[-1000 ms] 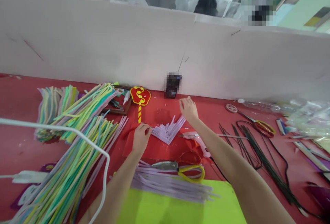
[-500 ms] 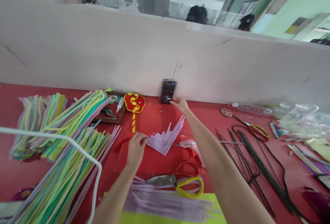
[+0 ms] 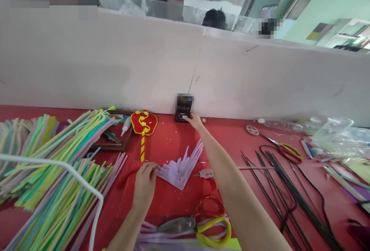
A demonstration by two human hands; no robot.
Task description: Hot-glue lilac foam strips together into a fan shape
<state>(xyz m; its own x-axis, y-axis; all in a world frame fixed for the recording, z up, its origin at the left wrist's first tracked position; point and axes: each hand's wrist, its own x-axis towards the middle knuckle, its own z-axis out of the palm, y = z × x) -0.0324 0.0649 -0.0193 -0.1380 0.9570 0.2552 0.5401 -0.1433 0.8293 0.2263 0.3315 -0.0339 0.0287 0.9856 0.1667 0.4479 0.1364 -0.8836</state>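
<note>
My left hand [image 3: 145,181] is closed in a pinch at the left tip of a lilac V-shaped piece [image 3: 179,174] made of pipe cleaners laid side by side. A small dark bit shows at those fingertips, too small to name. My right hand [image 3: 194,121] reaches forward to a black phone [image 3: 183,110] leaning upright against the white partition. One finger of it touches the lower part of the lit screen, and the hand holds nothing. Beneath the lilac piece lies a red sheet [image 3: 167,203]. A glue gun [image 3: 206,173] lies beside my right forearm, partly hidden by it.
Red-and-yellow-handled scissors [image 3: 199,226] lie in front, over lilac pipe cleaners. Coloured pipe-cleaner bundles [image 3: 69,189] cover the left, crossed by a white cable [image 3: 72,172]. A red-yellow fan ornament [image 3: 143,123] lies behind. Dark stems [image 3: 300,193], a second pair of scissors [image 3: 289,151] and plastic wrapping [image 3: 332,135] are right.
My right hand has moved onto the phone, and a finger now meets its screen, which shows a time display. My left hand keeps its pinch. The whole view has shifted slightly.
</note>
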